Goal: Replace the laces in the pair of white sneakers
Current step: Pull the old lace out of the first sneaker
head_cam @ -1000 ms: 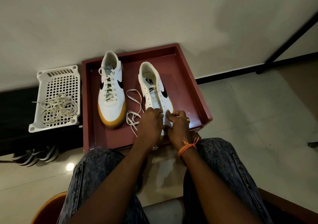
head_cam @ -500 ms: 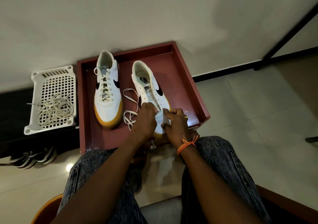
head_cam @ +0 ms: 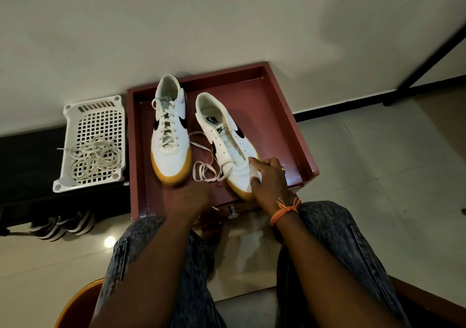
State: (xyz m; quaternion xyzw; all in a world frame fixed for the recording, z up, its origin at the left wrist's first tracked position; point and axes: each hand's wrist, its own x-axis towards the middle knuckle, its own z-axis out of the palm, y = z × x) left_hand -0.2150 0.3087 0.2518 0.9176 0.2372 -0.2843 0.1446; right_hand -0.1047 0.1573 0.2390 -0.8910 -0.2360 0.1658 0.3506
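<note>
White and soft, the loose lace (head_cam: 205, 169) lies in the red tray (head_cam: 285, 126), threaded into the near end of the right sneaker (head_cam: 227, 141). The right hand (head_cam: 268, 176) holds that shoe's toe. The left hand (head_cam: 191, 198) is blurry, so I cannot tell if it holds anything. The lace looks light and floppy; pinching its stiff tip should work best. The left sneaker (head_cam: 170, 136) is laced

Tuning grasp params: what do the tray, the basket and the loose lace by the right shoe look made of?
Tray: likely painted wood or board, maroon, semi-gloss; thick flat walls, faint sheen.
Basket: moulded white plastic; grid holes, rounded corners.
Loose lace: flat woven fabric, off-white, matte; lies in limp loops. Fibre cannot be told.
</note>
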